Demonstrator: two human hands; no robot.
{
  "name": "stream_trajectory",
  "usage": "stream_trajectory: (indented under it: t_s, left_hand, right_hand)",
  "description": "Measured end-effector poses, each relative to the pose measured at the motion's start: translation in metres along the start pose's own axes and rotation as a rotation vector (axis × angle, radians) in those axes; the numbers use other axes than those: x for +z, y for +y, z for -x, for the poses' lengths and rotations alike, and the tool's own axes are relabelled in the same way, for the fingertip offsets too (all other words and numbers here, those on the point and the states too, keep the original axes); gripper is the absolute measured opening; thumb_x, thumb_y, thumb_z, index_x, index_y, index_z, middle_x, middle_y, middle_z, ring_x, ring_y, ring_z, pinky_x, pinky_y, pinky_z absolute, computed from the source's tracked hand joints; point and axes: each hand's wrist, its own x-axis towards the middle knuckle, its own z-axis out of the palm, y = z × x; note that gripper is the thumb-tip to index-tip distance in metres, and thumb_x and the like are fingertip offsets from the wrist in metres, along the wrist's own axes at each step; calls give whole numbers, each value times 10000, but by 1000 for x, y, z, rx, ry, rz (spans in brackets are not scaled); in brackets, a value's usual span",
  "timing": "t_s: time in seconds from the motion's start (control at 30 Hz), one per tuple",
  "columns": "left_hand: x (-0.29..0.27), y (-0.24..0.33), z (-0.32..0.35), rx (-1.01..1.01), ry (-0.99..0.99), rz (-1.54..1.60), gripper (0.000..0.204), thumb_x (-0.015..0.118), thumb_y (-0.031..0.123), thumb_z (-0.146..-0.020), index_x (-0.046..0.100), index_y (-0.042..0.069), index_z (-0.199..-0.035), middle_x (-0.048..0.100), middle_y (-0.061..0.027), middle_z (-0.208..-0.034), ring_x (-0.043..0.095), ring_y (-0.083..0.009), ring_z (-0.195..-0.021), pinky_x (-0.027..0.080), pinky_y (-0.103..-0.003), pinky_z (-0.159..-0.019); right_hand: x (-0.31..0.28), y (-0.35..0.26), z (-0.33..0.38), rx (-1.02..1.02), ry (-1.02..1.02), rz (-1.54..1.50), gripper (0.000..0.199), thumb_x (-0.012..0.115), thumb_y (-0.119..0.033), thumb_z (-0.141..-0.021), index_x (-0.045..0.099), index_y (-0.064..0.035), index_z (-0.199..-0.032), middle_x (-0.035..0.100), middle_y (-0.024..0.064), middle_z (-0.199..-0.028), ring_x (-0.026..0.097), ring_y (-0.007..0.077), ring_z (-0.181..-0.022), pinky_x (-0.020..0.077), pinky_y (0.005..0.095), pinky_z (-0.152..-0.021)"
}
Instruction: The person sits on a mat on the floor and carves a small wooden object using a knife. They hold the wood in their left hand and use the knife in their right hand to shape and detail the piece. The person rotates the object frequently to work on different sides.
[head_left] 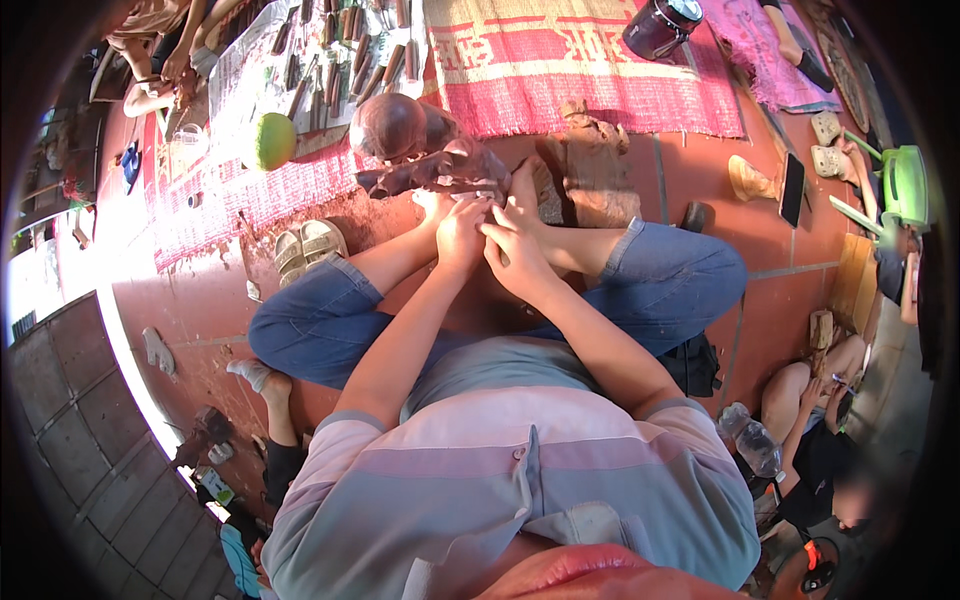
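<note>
Both hands are pressed together over a dark wood carving (440,170) that is braced between the person's bare feet on the red tiled floor (760,330). The left hand (460,235) is clenched, and the right hand (515,245) is closed just beside it; a tool seems to be gripped between them, but it is hidden by the fingers and cannot be made out. The carving lies directly ahead of the knuckles, touching the feet, with a rounded brown wooden piece (388,126) just behind it.

The step in hand is judged to be carving — the dark piece is being worked at its near edge while it is steadied by the feet. For the next stroke, a firm two-handed grip and steady pressure from the feet would be called for, so that the piece is not shifted under the push.

Round about, a red woven mat (590,70) is spread on the floor, with a row of wood-handled tools (340,60) laid out on a cloth and a green round fruit (272,140) near them. A pair of pale sandals (308,248) is set beside the left knee, a rough lighter wood block (595,180) stands near the right foot, and other people are seated at the edges — well apart from the work.
</note>
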Motion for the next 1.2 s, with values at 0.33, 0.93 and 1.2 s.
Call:
stream_trajectory:
  t_s: [0.33,0.93,1.2]
  left_hand:
    - [-1,7,-11,-57,27,10,266,555,23,-747,670,42,-986,644,-150,-1047,616,-282,-956,495,-349,-806]
    - [1,3,-24,-33,-30,-4,243,598,36,-712,671,47,-944,646,-122,-1003,632,-256,-862,510,-329,-755]
    - [-1,7,-21,-94,-80,0,278,602,58,-712,672,43,-980,646,-122,-1021,630,-237,-889,498,-322,-777]
  right_hand:
    - [-11,3,-12,-37,51,-61,245,539,-55,-808,614,30,-1026,522,334,-1156,536,457,-1038,454,426,-867]
    - [-18,12,-22,43,6,-223,235,561,-52,-786,631,15,-1000,529,343,-1124,581,425,-968,464,420,-859]
    - [-26,6,-23,146,-60,-246,215,565,-60,-792,637,8,-982,536,333,-1132,593,410,-953,472,410,-852]
